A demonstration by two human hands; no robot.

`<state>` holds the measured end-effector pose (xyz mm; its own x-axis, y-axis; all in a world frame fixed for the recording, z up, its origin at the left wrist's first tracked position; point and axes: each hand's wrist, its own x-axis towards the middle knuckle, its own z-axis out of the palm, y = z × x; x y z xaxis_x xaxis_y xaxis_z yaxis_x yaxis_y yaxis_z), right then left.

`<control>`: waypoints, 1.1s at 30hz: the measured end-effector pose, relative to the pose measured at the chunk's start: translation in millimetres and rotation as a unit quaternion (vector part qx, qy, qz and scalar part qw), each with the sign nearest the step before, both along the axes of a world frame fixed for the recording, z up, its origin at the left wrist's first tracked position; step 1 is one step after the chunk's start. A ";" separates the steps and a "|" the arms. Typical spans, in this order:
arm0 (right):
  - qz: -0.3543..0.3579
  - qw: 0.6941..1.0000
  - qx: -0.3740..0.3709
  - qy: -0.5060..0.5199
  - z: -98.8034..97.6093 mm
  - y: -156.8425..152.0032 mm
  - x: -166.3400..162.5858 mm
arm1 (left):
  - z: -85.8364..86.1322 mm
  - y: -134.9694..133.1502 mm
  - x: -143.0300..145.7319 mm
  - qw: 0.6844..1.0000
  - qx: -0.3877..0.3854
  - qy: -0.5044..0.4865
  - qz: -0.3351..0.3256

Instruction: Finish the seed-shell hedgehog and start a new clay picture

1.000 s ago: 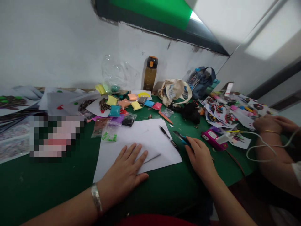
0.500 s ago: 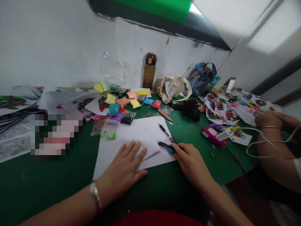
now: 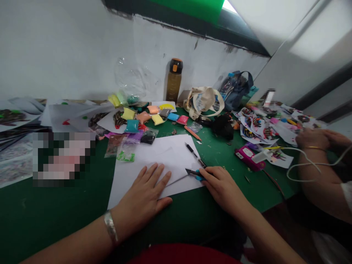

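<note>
My left hand [image 3: 147, 189] lies flat with its fingers spread on a smaller, seemingly folded piece of white paper [image 3: 173, 161]. That piece rests on a larger white sheet [image 3: 121, 179]. In my right hand [image 3: 221, 185] is a black-and-blue utility knife [image 3: 194, 173], gripped low over the right part of the sheet. Its tip is at the right corner of the smaller paper; whether it touches or lies inside the fold is unclear. A black pen [image 3: 194, 153] lies on the sheet just beyond the knife.
Colourful clay packets [image 3: 143, 118] lie behind the paper, with a brown bottle [image 3: 174, 82] against the wall. A canvas bag [image 3: 203, 101] and magenta box [image 3: 249, 157] are to the right. Another person's hands [image 3: 313, 139] are at the far right, near decorated papers [image 3: 257, 124].
The knife has turned slightly, and its tip now meets the corner of the smaller paper. My left hand keeps its place. The view has shifted a little.
</note>
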<state>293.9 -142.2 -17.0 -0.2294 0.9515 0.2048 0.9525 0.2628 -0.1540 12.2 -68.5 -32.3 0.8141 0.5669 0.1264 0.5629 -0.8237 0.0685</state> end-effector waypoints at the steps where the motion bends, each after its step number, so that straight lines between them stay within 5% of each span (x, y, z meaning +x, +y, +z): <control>1: 0.009 1.000 -0.003 0.002 0.2 -0.2 2.5 | 0.1 -0.1 0.1 1.000 0.000 0.004 0.000; 33: 0.026 0.998 -0.035 0.051 3.8 -5.8 -25.1 | 0.8 -0.6 0.5 0.999 -0.032 -0.014 0.007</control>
<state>268.7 -148.0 -13.2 -0.2602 0.9516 0.1634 0.9161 0.2968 -0.2697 12.6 -69.1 -31.5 0.8028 0.5855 0.1124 0.5710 -0.8093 0.1374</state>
